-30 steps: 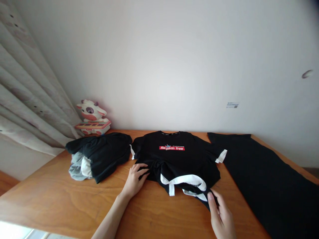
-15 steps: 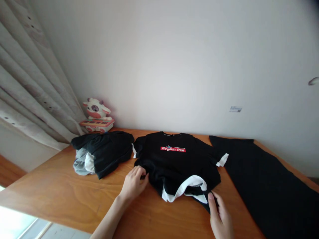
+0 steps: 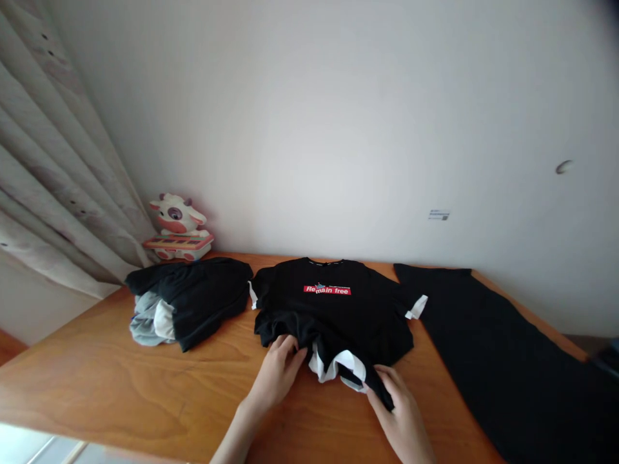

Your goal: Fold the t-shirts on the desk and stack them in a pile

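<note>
A black T-shirt [image 3: 333, 316] lies front up on the table, its neck toward the wall. It has white sleeve cuffs, a white-edged hem and a red "Remain free" print. My left hand [image 3: 280, 368] is closed on the bunched black cloth at the shirt's lower left; its fingertips are partly hidden in the folds. At the lower right, my right hand [image 3: 394, 403] grips the hem between thumb and fingers. Between the two hands the white hem band bends in a wavy fold, with the shirt's inside partly showing.
On the wooden table [image 3: 203, 393], a heap of black, grey and white clothes [image 3: 203, 296] sits to the left. Behind it stands a cow-shaped toy keyboard [image 3: 178, 229] beside the curtain [image 3: 62, 167]. Flat black cloth [image 3: 483, 341] stretches along the right side. A hook [image 3: 563, 167] is on the wall.
My hands have come closer together, drawing the hem inward and bunching it more. The right hand moved left and slightly up. The view has shifted a little to the right.
</note>
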Available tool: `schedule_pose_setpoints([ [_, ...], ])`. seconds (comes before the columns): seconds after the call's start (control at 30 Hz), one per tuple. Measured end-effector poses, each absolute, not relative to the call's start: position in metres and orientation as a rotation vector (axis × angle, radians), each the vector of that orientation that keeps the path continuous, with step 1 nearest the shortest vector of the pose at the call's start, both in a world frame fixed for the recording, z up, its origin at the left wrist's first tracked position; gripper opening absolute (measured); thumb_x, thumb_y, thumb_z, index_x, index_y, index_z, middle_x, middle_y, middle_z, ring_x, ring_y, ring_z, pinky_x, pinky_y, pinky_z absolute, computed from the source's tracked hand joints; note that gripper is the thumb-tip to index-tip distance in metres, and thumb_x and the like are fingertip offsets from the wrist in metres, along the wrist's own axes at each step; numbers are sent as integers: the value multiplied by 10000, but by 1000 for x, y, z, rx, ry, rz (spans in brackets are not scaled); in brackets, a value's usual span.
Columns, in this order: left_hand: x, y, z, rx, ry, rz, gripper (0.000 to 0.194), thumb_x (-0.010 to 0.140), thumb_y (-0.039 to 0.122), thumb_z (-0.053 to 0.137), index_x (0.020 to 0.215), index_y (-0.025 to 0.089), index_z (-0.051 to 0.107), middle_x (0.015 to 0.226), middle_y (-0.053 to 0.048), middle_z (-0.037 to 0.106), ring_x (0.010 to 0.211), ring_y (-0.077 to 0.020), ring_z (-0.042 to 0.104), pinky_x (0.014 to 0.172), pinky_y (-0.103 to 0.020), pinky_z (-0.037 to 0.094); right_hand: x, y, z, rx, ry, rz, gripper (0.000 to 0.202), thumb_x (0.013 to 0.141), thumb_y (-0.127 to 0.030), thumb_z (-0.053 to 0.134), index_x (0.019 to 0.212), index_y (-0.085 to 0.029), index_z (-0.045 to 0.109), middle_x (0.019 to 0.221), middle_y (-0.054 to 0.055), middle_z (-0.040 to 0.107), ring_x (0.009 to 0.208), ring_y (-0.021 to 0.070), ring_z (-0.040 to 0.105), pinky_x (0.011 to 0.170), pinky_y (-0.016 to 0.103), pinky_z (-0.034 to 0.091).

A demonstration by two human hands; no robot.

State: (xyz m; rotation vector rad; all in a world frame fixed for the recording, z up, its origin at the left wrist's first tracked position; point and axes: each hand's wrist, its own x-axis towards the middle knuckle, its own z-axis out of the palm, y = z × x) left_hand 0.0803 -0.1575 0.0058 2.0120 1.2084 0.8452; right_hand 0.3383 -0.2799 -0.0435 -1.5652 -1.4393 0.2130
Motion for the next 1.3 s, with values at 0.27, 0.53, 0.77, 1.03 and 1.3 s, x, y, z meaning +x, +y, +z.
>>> schedule_pose_setpoints([
  [0.27, 11, -145, 58, 1481, 1021, 1088, 413, 816, 580, 704, 767, 208, 531, 683, 16, 575, 606, -153, 597, 580, -259, 508, 374, -298, -1, -1606, -1269, 420, 386, 902, -451, 556, 1160, -231, 741, 1147, 103, 783, 1089, 284, 736, 935, 376, 603],
  [0.53, -46, -162, 72, 2036, 1015, 581, 160, 848, 352, 729, 940, 232, 676, 901, -31, 713, 769, -175, 683, 715, -269, 582, 385, -313, 0, -1564, -1348, 327, 296, 873, -344, 560, 1084, -257, 748, 1138, 72, 755, 1086, 254, 717, 963, 370, 584],
  [0.77, -61, -157, 94, 1984, 933, 840, 184, 857, 374, 709, 961, 225, 744, 978, -115, 745, 896, -253, 724, 764, -338, 620, 402, -311, 7, -1615, -1207, 203, 343, 856, -465, 623, 1114, -245, 675, 1086, 90, 737, 997, 262, 712, 843, 354, 589],
  [1.03, -39, -143, 57, 2096, 1090, 696, 244, 953, 410, 581, 973, 238, 752, 875, -55, 743, 779, -202, 695, 728, -288, 591, 408, -311, -1, -1836, -1197, 196, 298, 741, -538, 645, 877, -275, 673, 610, -11, 634, 541, 203, 629, 533, 291, 523],
  [1.3, -26, -151, 24, 2486, 983, 420, 636, 696, 106, 702, 1290, 333, 685, 1348, -89, 618, 1254, -299, 565, 1082, -441, 497, 401, -316, -11, -1728, -1379, 603, 443, 706, -375, 629, 1126, -268, 723, 1013, 77, 806, 885, 295, 776, 742, 366, 626],
])
